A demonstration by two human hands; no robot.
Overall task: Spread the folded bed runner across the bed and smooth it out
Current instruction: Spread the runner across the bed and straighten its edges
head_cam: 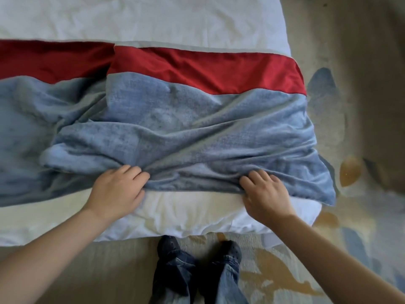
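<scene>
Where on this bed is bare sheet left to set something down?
Bare sheet lies beyond the red band of the runner, and in a strip between its near edge and the carpet. Crowded: the rumpled middle, left hand and right hand gripping that edge.

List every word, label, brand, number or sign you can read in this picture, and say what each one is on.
No text can be read anywhere in this view.
The bed runner, blue-grey with a red band, shows no tag, label or lettering.
The white bedding is plain.
The carpet carries only coloured shapes, with no letters or numbers.
</scene>
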